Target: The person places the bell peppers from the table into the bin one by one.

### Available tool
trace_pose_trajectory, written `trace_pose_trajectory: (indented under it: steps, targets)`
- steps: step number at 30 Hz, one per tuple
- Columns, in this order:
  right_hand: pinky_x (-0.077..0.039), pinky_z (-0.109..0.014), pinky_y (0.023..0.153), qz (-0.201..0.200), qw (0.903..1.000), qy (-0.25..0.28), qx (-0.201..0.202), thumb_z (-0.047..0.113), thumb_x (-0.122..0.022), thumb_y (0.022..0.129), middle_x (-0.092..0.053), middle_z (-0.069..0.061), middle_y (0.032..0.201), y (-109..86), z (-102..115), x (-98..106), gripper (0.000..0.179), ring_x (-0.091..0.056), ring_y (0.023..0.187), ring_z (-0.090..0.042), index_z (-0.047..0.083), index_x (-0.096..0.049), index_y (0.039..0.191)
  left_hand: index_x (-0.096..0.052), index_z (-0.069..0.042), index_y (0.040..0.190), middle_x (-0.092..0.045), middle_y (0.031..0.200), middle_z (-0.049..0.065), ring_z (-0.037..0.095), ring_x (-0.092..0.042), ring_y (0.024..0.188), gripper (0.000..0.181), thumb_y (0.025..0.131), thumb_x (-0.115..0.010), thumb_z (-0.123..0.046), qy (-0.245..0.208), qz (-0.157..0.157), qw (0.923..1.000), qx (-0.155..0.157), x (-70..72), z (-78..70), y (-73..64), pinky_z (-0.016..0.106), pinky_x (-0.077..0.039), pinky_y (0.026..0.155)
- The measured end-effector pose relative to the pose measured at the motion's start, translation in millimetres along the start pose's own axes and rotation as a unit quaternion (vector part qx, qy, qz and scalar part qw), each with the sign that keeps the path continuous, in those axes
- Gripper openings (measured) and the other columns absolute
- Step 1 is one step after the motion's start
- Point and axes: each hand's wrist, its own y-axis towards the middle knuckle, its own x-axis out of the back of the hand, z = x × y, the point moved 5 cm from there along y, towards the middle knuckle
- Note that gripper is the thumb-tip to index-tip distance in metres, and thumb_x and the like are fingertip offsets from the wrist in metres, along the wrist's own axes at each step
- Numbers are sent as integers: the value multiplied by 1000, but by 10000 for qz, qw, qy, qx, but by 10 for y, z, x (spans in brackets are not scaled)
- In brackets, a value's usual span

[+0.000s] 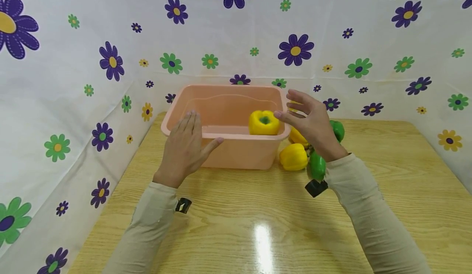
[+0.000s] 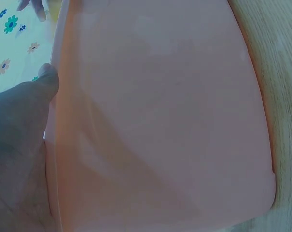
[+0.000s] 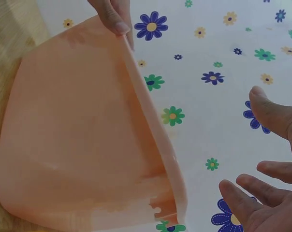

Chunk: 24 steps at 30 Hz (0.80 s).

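A peach plastic bin [image 1: 239,153] stands on the wooden table, with one yellow bell pepper [image 1: 259,127] inside at its right end. My left hand [image 1: 183,145] rests on the front left rim, its fingers straight and reaching over the opening; its thumb [image 2: 49,79] lies along the rim in the left wrist view. Over the right rim hovers my right hand [image 1: 311,122], fingers spread and holding nothing. In the right wrist view that right hand [image 3: 271,179] is apart from the bin wall [image 3: 78,130].
Right of the bin lie a yellow bell pepper [image 1: 293,157], another yellow pepper [image 1: 298,137] and green peppers [image 1: 317,165], partly hidden by my right hand and wrist. A flower-printed white cloth [image 1: 206,28] hangs behind and beside the table [image 1: 221,212].
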Motion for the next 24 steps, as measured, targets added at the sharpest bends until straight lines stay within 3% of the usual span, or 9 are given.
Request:
trace_pose_trajectory:
  steps: [6,16,24]
  targets:
    - [-49,-51,106,-163,9998,-27,-84,34,-79,90,-51,-9,151,-11,30,74,72,-53,134,-30,13,-48,151,-22,12,155,-21,163,27,38,-19,152,101,99,-39,-70,21,100,9999,-8,-2,2,-4,47,-15,125]
    - [-49,-46,106,-276,9996,52,45,35,-78,91,-51,-7,150,-37,18,232,72,-53,133,-26,13,-46,152,-24,12,154,-23,162,28,39,-21,152,99,100,-40,-68,75,57,9999,-83,-3,4,12,48,-16,125]
    - [-45,-46,111,-406,9990,-23,195,28,-78,92,-50,-9,151,-80,0,420,71,-51,135,-29,9,-45,152,-24,12,154,-24,162,28,39,-21,151,98,100,-41,-68,50,37,10000,-53,2,-6,16,49,-16,125]
